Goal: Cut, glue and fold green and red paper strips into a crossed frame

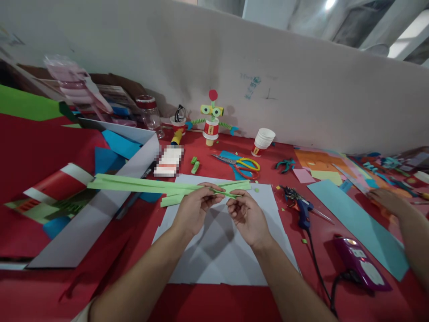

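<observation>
Both my hands pinch light green paper strips [144,184] above a white sheet. My left hand [197,205] grips them with thumb and fingers, and their long ends stretch out to the left. At the other end, my right hand [250,214] holds the short tip between thumb and forefinger. More green strips [174,200] lie on the white sheet [221,259] behind my hands. A small folded green paper spring [195,165] sits just beyond the sheet. Scissors [239,166] with yellow and red handles rest on blue paper.
A paper-cup robot figure [211,127] and stacked paper cups [263,141] stand at the back. To the right are a glue gun [303,210], a purple power strip [362,264] and another person's hand [385,201]. A white-walled box [100,219] holds paper pieces at left.
</observation>
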Tool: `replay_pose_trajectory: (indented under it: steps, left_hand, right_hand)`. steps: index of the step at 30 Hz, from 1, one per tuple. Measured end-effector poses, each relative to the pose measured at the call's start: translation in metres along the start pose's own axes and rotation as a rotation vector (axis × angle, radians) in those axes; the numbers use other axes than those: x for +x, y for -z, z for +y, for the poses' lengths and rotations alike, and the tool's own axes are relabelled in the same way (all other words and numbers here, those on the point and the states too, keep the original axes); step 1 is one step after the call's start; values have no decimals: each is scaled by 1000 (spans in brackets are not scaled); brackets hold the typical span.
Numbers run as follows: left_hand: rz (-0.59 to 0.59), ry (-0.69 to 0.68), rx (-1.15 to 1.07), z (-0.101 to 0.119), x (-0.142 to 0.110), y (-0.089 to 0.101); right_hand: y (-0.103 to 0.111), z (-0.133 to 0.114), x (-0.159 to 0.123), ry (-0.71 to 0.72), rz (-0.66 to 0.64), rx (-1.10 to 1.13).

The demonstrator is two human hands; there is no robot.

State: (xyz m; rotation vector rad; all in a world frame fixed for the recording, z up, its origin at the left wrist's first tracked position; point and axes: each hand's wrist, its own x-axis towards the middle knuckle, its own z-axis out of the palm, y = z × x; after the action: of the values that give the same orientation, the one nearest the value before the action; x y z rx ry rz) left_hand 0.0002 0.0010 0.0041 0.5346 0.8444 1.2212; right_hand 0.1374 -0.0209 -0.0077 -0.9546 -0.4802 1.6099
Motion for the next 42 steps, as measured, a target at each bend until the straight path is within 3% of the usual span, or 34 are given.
replay_pose_trajectory:
  steps: [5,9,11,14,21,27,32,35,42]
  left_hand:
    - [53,-17,16,1,2,3]
    - [81,-3,7,5,4,3]
    - [88,20,-5,7,3,2]
    - [91,50,-28,8,2,1]
    - [-16,94,-70,5,0,1]
    - [-9,148,-75,8,2,3]
    - [30,152,-84,11,3,4]
    - [27,142,-132,12,2,3]
    - [-123,135,-64,11,0,1]
  right_hand:
    - [3,0,1,39,55,-113]
    - [8,-2,-1,353,99,-429]
    - [10,-4,-2,511,29,-561]
    - [13,-5,0,610,-125,-699]
    - [13,2,3,594,-69,-809]
    - [9,2,-1,569,60,-799]
    - [7,5,-4,583,79,-813]
    - [6,6,-5,625,93,-768]
    - [4,3,-4,530,145,-574]
